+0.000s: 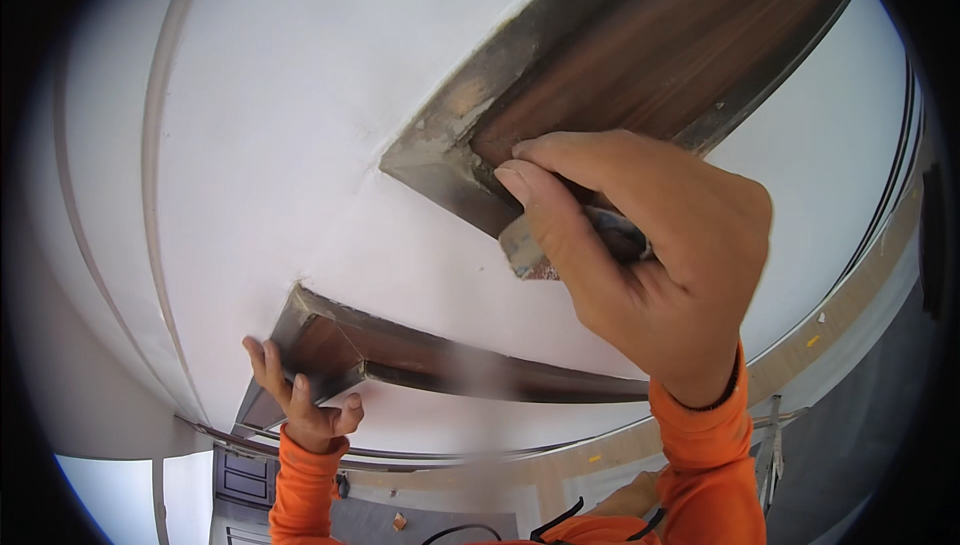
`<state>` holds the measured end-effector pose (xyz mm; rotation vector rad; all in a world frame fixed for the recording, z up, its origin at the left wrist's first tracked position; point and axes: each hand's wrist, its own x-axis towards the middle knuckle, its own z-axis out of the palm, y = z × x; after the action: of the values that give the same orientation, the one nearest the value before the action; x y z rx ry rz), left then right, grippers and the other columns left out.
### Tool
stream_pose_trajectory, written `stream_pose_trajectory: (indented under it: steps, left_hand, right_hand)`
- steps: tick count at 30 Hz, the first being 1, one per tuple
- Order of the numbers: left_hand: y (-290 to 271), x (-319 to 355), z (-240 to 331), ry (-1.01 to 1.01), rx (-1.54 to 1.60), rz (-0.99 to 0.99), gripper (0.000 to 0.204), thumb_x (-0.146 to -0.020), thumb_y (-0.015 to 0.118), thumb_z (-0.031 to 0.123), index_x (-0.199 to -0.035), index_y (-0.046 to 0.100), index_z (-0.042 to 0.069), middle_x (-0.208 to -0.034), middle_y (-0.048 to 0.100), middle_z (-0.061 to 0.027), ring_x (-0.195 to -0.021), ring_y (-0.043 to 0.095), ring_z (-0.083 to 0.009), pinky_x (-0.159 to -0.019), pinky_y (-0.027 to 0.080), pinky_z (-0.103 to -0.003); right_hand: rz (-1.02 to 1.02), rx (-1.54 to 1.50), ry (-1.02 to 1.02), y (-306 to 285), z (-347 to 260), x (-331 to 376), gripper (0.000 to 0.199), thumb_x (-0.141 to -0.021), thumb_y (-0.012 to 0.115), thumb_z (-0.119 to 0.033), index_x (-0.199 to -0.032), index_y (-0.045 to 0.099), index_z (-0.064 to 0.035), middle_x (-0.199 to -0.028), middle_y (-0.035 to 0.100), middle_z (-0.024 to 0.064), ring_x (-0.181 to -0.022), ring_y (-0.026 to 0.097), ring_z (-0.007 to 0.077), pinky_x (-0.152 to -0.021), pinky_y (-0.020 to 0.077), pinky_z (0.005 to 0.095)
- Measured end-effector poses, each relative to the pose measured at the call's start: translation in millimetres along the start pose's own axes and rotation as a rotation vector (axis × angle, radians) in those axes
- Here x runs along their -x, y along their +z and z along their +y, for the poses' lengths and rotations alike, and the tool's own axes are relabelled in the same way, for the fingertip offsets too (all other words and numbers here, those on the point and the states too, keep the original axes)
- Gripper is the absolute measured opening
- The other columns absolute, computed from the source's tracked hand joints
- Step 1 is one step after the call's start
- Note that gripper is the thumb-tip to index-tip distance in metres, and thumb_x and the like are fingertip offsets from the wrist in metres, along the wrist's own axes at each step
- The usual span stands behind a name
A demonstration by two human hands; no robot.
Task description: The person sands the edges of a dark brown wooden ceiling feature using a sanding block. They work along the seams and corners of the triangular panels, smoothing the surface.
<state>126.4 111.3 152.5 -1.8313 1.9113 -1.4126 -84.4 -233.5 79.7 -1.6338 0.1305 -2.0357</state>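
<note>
My right hand [660,235] is raised at the near corner of a long recess with a brown wood-grain panel [640,55] and a dark grey border. Thumb and index finger pinch close together at that corner, where rough grey filler [440,140] shows. Held within the curled fingers is a small flat grey piece with a worn, stained edge [522,247]; its exact kind is hard to make out. Lower left, my left hand [312,413] has its fingers spread beside the end of a second wood-grain recess [330,345]. Whether the fingertips touch its border is unclear.
White ceiling surface [300,125] surrounds both recesses. Curved grey lines [155,135] run down the left. A tan band [790,370] follows the lower right, with a metal stand, perhaps a ladder [772,450], below. A dark panelled door [245,475] stands at lower left.
</note>
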Motion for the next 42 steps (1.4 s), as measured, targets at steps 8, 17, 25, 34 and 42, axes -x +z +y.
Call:
stream_pose_trajectory:
  steps: [8,17,25,34,42]
  left_hand:
    - [7.1,55.1,-31.5,0.001,-0.123,-0.077,0.097,-0.085,0.057,0.071,-0.163,0.019,0.027,-0.167,0.009,-0.0235,-0.148,0.008,-0.0586,-0.114,0.010,-0.074]
    - [12.7,61.4,-36.7,0.023,-0.096,0.013,0.097,-0.086,0.049,0.075,-0.161,0.024,0.021,-0.165,0.017,-0.0261,-0.148,0.011,-0.0572,-0.115,0.009,-0.072]
    - [12.3,64.6,-38.9,0.031,-0.025,0.017,0.094,-0.086,0.046,0.077,-0.158,0.032,0.019,-0.163,0.019,-0.0272,-0.148,0.010,-0.0573,-0.115,0.008,-0.072]
    - [5.3,65.5,-35.6,0.005,-0.079,-0.017,0.095,-0.084,0.049,0.078,-0.157,0.035,0.021,-0.164,0.018,-0.0263,-0.147,0.010,-0.0581,-0.113,0.008,-0.074]
    - [11.0,69.8,-37.0,0.003,-0.053,0.014,0.091,-0.083,0.054,0.075,-0.155,0.039,0.022,-0.164,0.018,-0.0264,-0.147,0.010,-0.0580,-0.113,0.008,-0.074]
  right_hand:
    - [-0.119,0.080,-0.152,0.7,6.2,-20.9,0.014,-0.079,0.075,0.005,-0.090,0.072,-0.0024,-0.069,0.072,0.0038,-0.053,0.067,0.0125,-0.046,0.0441,0.0214]
    - [-0.184,0.027,-0.210,-0.9,6.2,-27.2,0.014,-0.077,0.077,0.003,-0.088,0.073,-0.0037,-0.069,0.071,0.0046,-0.050,0.064,0.0159,-0.047,0.0450,0.0240]
    - [-0.169,0.013,-0.215,3.3,9.9,-24.2,0.012,-0.077,0.078,0.003,-0.087,0.072,-0.0028,-0.068,0.070,0.0058,-0.051,0.064,0.0171,-0.047,0.0458,0.0249]
    - [-0.138,0.056,-0.229,6.0,9.1,-24.0,0.016,-0.072,0.077,0.007,-0.084,0.071,-0.0014,-0.066,0.069,0.0061,-0.049,0.064,0.0157,-0.047,0.0456,0.0222]
    - [-0.054,0.067,-0.219,11.1,5.4,-24.1,0.017,-0.068,0.066,0.010,-0.080,0.070,-0.0017,-0.059,0.062,0.0029,-0.042,0.055,0.0118,-0.044,0.0395,0.0219]
